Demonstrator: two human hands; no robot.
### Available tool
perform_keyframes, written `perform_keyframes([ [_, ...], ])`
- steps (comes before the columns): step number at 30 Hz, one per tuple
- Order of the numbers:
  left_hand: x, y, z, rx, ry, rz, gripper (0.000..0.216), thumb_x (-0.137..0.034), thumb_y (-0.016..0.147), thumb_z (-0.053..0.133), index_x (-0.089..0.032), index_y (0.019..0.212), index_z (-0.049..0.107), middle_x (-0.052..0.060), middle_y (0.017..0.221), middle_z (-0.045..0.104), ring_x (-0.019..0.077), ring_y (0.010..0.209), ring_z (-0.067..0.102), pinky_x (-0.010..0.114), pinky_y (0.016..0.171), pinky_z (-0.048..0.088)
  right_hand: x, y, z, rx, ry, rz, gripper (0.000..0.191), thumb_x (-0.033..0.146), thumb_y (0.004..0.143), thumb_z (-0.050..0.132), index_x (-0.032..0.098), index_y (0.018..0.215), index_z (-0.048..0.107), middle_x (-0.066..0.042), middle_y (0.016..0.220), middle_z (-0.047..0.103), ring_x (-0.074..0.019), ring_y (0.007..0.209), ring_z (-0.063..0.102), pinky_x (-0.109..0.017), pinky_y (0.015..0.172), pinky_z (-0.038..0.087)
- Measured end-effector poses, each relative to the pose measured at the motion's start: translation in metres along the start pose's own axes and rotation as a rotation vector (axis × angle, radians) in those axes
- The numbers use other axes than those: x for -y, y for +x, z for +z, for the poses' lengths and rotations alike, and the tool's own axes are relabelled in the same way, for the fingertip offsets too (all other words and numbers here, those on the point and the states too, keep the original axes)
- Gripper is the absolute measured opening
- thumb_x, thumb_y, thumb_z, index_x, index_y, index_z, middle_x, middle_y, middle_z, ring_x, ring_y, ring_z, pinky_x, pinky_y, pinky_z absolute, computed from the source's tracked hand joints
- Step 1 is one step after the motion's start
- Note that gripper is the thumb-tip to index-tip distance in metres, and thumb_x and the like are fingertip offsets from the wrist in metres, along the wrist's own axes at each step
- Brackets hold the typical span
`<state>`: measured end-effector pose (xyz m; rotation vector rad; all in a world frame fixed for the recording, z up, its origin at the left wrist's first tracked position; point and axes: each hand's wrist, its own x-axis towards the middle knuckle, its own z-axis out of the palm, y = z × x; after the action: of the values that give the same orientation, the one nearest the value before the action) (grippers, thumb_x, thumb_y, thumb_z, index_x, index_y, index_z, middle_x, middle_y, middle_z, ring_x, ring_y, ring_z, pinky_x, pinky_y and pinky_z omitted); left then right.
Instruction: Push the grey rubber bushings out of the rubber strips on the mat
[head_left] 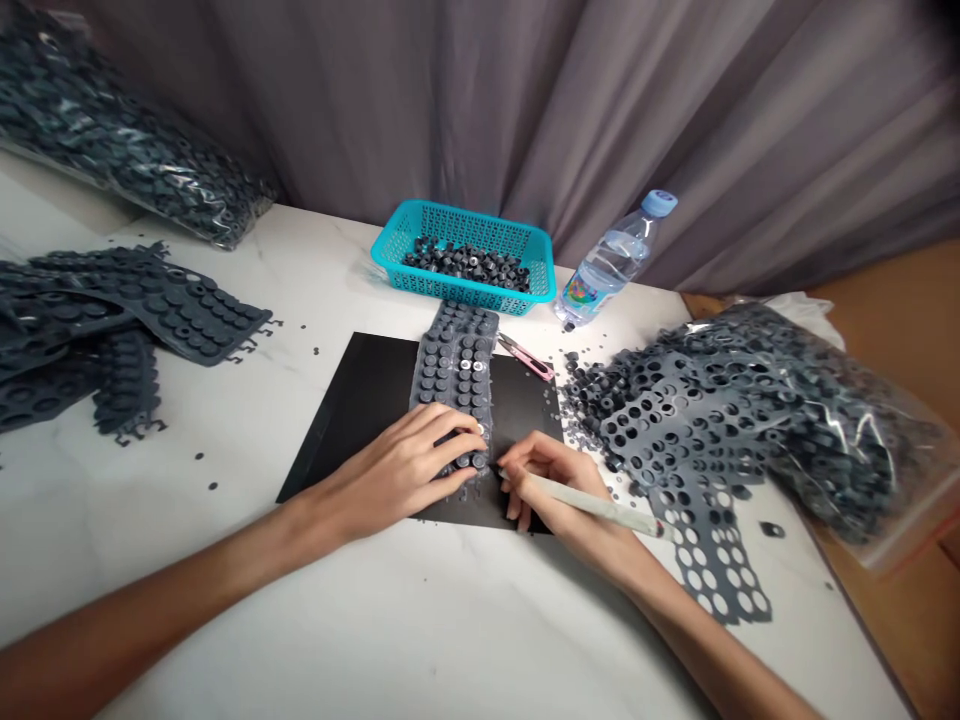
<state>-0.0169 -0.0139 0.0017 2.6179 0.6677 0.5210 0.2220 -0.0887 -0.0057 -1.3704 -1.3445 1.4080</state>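
Observation:
A dark grey rubber sheet [450, 375] with rows of round raised pieces lies lengthwise on a black mat [349, 410]. A few of its spots show white. My left hand [409, 455] rests across the sheet's near part, fingers stretched out and slightly apart, covering some of the rows. In my right hand [555, 485] is a whitish pen-like tool [600, 508], gripped like a pencil. Its tip points toward the sheet's near right edge; whether it touches, I cannot tell. Pink-handled thread snips [526, 357] lie beyond my right hand, at the mat's far right corner.
Behind the mat, a turquoise basket [388, 250] holds small dark pieces. A water bottle [609, 262] leans beside it. Punched sheets [675, 410], loose bits and a filled bag [847, 440] crowd the right. More sheets [187, 310] and another bag [142, 150] occupy the left.

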Motion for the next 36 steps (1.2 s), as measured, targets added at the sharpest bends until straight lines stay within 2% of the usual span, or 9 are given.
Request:
perform_keyframes([
  [4,-0.002,-0.001,-0.001,0.04,-0.023,0.008,0.021,-0.02,0.108,0.049,-0.019,0.124,0.063,0.008,0.118,0.063,0.0229,0.113,0.058,0.042,0.104,0.046,0.004,-0.002,0.0,0.07,-0.005,-0.016,0.012,0.031,0.098,0.065,0.019,0.097,0.064,0.0,0.074,0.069,-0.015,0.063,0.067,-0.025,0.057,0.054],
  [8,-0.003,-0.001,0.001,0.032,-0.143,-0.054,0.019,-0.02,0.107,0.054,-0.021,0.122,0.064,0.005,0.115,0.062,0.0203,0.111,0.058,0.038,0.103,0.045,0.003,-0.001,0.003,0.029,0.006,-0.012,0.014,0.033,0.1,0.063,0.019,0.097,0.063,0.0,0.071,0.068,-0.014,0.06,0.066,-0.024,0.054,0.053],
  [15,-0.003,0.0,0.003,0.008,-0.239,-0.126,0.017,-0.022,0.104,0.058,-0.023,0.119,0.066,0.003,0.113,0.061,0.019,0.112,0.058,0.034,0.104,0.043,0.001,-0.001,0.004,0.014,0.028,-0.03,0.008,0.028,0.098,0.063,0.02,0.096,0.063,0.001,0.069,0.068,-0.0124,0.056,0.063,-0.021,0.052,0.051],
  [21,-0.004,0.001,0.004,0.017,-0.236,-0.127,0.017,-0.02,0.104,0.057,-0.023,0.12,0.065,0.003,0.114,0.06,0.018,0.114,0.058,0.031,0.104,0.043,0.001,0.0,0.005,0.006,0.034,-0.028,0.016,0.036,0.1,0.064,0.02,0.096,0.064,0.001,0.069,0.068,-0.0125,0.057,0.063,-0.022,0.052,0.052],
  [27,-0.005,0.001,0.002,0.031,-0.241,-0.149,0.019,-0.025,0.105,0.056,-0.025,0.122,0.065,0.003,0.114,0.06,0.0193,0.114,0.058,0.033,0.105,0.044,0.004,-0.001,0.006,0.016,0.015,-0.018,0.018,0.037,0.101,0.063,0.019,0.097,0.063,0.0,0.071,0.068,-0.013,0.06,0.063,-0.022,0.054,0.052],
  [31,-0.007,0.001,0.0,0.039,-0.271,-0.163,0.02,-0.026,0.106,0.055,-0.025,0.123,0.064,0.003,0.115,0.059,0.0189,0.114,0.059,0.032,0.104,0.045,0.01,-0.003,0.003,0.033,-0.052,-0.035,0.02,0.039,0.102,0.061,0.019,0.099,0.063,0.001,0.071,0.067,-0.0134,0.061,0.063,-0.023,0.055,0.052],
  [36,-0.007,0.0,0.002,0.023,-0.305,-0.235,0.015,-0.03,0.104,0.057,-0.025,0.117,0.064,0.003,0.115,0.058,0.0193,0.112,0.06,0.032,0.102,0.047,0.023,-0.007,-0.007,0.083,-0.275,-0.146,0.021,0.038,0.102,0.063,0.02,0.112,0.064,-0.002,0.081,0.069,-0.0158,0.071,0.067,-0.027,0.065,0.056],
])
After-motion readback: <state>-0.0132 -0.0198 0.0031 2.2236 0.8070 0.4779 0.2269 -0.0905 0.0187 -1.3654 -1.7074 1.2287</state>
